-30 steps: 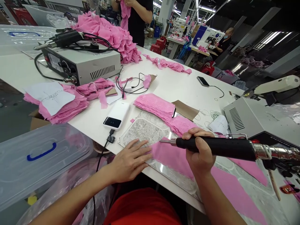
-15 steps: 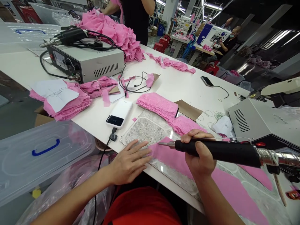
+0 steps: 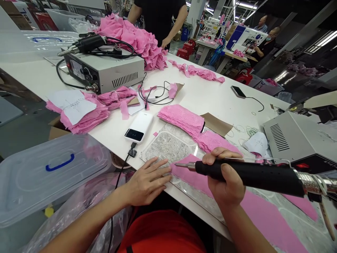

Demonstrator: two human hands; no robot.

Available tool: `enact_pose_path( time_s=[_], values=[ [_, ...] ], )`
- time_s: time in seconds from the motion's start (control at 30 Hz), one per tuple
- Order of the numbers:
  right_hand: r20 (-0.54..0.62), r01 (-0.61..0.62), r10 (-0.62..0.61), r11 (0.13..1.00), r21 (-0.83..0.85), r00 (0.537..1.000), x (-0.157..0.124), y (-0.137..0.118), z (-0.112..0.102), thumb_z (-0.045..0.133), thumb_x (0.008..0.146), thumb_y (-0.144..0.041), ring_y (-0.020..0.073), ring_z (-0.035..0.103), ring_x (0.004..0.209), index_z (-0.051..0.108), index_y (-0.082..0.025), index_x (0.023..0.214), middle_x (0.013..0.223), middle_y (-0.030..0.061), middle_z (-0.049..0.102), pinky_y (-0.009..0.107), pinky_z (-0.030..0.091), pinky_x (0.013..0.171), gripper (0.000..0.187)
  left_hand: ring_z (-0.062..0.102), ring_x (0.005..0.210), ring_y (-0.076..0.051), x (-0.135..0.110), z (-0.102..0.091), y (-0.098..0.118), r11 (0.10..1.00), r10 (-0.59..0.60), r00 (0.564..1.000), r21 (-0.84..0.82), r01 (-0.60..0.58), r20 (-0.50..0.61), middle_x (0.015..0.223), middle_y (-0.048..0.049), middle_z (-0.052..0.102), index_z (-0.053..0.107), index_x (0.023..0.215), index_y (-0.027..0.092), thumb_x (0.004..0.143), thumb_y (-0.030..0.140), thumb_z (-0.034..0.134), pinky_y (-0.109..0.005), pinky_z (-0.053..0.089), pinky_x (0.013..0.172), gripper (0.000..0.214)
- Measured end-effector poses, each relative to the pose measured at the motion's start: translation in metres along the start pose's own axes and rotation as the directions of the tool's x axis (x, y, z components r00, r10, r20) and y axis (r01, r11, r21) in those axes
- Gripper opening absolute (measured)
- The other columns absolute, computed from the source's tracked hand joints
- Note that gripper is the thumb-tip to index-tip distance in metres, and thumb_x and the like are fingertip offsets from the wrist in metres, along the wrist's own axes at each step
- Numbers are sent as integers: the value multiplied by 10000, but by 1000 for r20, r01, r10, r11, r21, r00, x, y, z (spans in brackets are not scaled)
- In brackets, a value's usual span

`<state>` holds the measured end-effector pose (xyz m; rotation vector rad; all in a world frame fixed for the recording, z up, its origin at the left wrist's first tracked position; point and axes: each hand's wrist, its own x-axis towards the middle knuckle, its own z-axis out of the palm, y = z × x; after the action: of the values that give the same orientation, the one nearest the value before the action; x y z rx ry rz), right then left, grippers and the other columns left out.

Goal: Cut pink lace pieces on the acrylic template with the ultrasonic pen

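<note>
My right hand [image 3: 226, 179] is closed round the black handle of a handheld tool [image 3: 250, 174] whose metal tip points left, just above the end of a pink fabric strip [image 3: 200, 181]. The strip lies across a clear plate [image 3: 168, 146] at the table's near edge. My left hand [image 3: 147, 181] rests flat beside the strip's left end, fingers stretched out, fingertips touching the plate and the fabric edge.
A folded stack of pink lace [image 3: 184, 121], a white power bank [image 3: 139, 127], two grey control boxes [image 3: 105, 70] [image 3: 297, 140], pink fabric piles [image 3: 79, 112] and cables lie on the white table. A clear plastic bin [image 3: 50, 172] stands at left. A person in black [image 3: 160, 17] stands behind the table.
The camera view has shifted slightly; the tool tip has crept a little left along the strip. My left hand stays flat in place.
</note>
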<state>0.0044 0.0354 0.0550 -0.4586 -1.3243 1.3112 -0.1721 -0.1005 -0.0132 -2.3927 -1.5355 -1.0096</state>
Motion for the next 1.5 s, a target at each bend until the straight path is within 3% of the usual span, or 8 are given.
enact_pose_path(
  time_s=[0.43,0.67,0.77,0.87,0.97,1.1,1.27,1.5],
  values=[
    [111,32,-31,999,-5,993,-4,7,10,619,795,-282,109,566,636,588,-227,840,834,-5,552,313,510,617,78,446,1345,-249,0,4,0,1000,-24,1000,-2,24,-4,1255,-67,654,599,1208,169,915,192,532,-453,314,1136,301],
    [123,61,-64,998,29,990,-2,9,13,617,803,-287,112,583,640,577,-231,868,842,-4,574,311,491,626,95,381,1386,-269,-1,2,-6,999,27,999,17,-27,19,1309,-92,612,585,1242,145,911,104,523,-477,265,1156,339],
    [47,86,-89,995,59,995,7,-1,-3,609,768,-303,111,575,604,587,-225,863,857,5,579,315,489,593,125,376,1389,-277,0,3,-12,998,62,998,9,-62,3,1303,-103,612,565,1269,140,899,81,538,-480,285,1148,376],
    [-76,157,-156,988,6,985,16,-23,-37,582,707,-260,102,558,564,615,-205,807,823,4,578,295,473,549,119,398,1376,-270,10,3,-4,998,65,997,1,-66,-37,1278,-108,626,558,1270,133,896,61,540,-480,300,1146,381],
    [-225,175,-193,980,-98,955,21,-43,-79,548,653,-217,101,554,540,629,-190,736,771,6,592,285,462,531,119,450,1340,-254,31,10,20,997,72,995,-33,-74,-72,1237,-107,653,563,1250,120,895,47,534,-479,304,1153,364],
    [-382,170,-210,976,-137,900,20,-49,-116,540,612,-220,96,529,500,612,-183,666,706,-4,589,272,438,504,97,518,1281,-239,65,41,58,985,144,988,-92,-148,-52,1236,-93,660,599,1193,122,940,162,510,-436,354,1139,271],
    [-413,165,-205,978,-129,887,15,-41,-123,553,635,-211,100,544,523,605,-183,693,738,-6,588,288,451,539,82,577,1206,-271,87,79,82,981,178,983,-86,-174,45,1251,-106,649,609,1188,122,965,293,479,-462,452,1055,309],
    [-334,132,-155,987,-89,930,18,-33,-113,592,690,-210,101,557,585,603,-198,766,810,-6,590,305,477,604,78,562,1218,-274,89,83,84,980,192,978,-70,-186,83,1267,-110,636,610,1179,114,965,296,485,-465,440,1062,308]
  ],
)
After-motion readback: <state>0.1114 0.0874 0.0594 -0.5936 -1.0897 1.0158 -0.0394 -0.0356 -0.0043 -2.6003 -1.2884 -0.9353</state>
